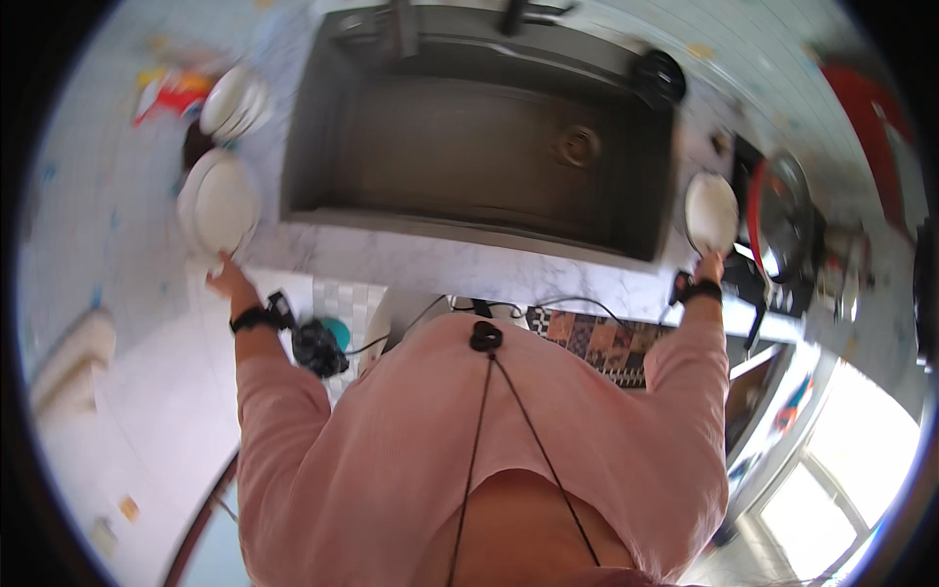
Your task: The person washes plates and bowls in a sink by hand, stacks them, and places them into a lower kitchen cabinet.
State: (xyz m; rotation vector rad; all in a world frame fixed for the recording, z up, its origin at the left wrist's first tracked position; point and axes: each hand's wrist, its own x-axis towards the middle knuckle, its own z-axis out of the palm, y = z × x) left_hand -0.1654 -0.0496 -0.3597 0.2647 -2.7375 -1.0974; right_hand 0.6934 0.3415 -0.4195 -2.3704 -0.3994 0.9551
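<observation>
My left hand (229, 281) is at the near edge of a white oval dish (220, 198) on the counter left of the sink; a fingertip meets its rim, and whether it grips is unclear. On the right, my right hand (710, 265) has its fingers on the near rim of another white dish (711, 209), beside the sink's right edge. Between the hands lies a dark rectangular sink (440, 139) with a round drain (578, 145) at its right. White bowls (235, 101) stand behind the left dish.
A dark faucet (513, 16) rises behind the sink, and a black round object (658, 78) sits at its back right corner. Farther right is a pan with a glass lid (785, 213). A red and yellow packet (174, 92) lies back left. Cables hang below the counter's front edge (469, 264).
</observation>
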